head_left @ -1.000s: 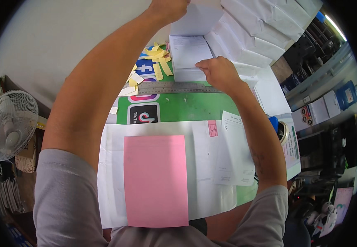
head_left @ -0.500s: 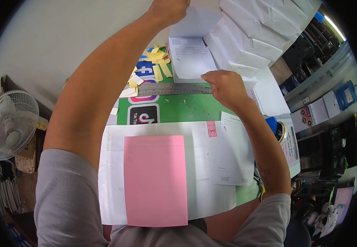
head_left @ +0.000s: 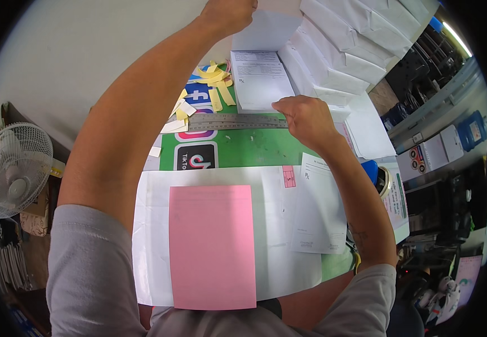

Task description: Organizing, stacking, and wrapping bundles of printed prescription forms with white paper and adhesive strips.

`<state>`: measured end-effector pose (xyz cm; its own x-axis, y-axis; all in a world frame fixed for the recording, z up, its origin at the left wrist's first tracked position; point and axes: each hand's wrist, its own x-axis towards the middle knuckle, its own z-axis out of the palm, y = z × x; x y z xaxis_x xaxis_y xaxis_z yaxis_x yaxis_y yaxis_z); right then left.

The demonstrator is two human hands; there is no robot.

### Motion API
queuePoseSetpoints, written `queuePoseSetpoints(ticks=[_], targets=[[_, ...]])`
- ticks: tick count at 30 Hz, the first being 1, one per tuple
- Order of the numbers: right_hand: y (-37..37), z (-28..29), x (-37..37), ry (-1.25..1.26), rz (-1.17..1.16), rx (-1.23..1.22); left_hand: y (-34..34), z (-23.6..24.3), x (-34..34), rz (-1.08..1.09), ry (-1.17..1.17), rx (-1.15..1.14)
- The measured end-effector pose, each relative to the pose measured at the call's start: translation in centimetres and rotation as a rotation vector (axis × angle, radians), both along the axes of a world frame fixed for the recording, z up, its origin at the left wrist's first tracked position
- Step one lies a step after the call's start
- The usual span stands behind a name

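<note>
My left hand (head_left: 229, 13) is at the top edge, fingers curled beside a raised white sheet (head_left: 263, 31); what it grips is unclear. My right hand (head_left: 308, 121) has thumb and index pinched at the lower right corner of a printed white paper pad (head_left: 260, 81), which lies below the raised sheet. A steel ruler (head_left: 232, 121) lies just below the pad, with yellow paper strips (head_left: 218, 84) to its left on the green board (head_left: 243, 149). Nearer me, a pink sheet (head_left: 211, 247) lies on large white paper (head_left: 277, 247), beside a loose printed form (head_left: 319, 208).
Folded white paper bundles (head_left: 344, 56) stand at the upper right. A blue object (head_left: 369, 168) and a round roll (head_left: 385, 182) sit by my right forearm. A white fan (head_left: 16, 171) stands left, a blue water jug (head_left: 472, 129) right, beyond the table.
My right hand has moved down and right from the middle of the pad to its lower corner, uncovering more print on the top page. My left hand is nearly still.
</note>
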<state>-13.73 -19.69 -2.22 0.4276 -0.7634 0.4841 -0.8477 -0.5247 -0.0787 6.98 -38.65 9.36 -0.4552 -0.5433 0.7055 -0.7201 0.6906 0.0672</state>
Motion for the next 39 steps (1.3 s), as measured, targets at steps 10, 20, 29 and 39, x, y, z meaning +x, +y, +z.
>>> queuePoseSetpoints(ticks=[10,20,29,39], targets=[[-0.4,-0.2,0.1,0.001,0.018,-0.015,0.1,-0.1,0.1,0.005,-0.019,0.042],[2.1,2.8,-0.7,-0.015,0.080,0.033,2.0,-1.7,0.7,-0.171,-0.121,0.176],[10.6,12.3,-6.9,-0.248,-0.071,0.036,2.7,-7.1,7.8,-0.038,-0.256,0.724],[8.4,12.5,-3.9,-0.388,-0.215,-0.619,10.4,-13.0,8.8,-0.092,-0.310,0.620]])
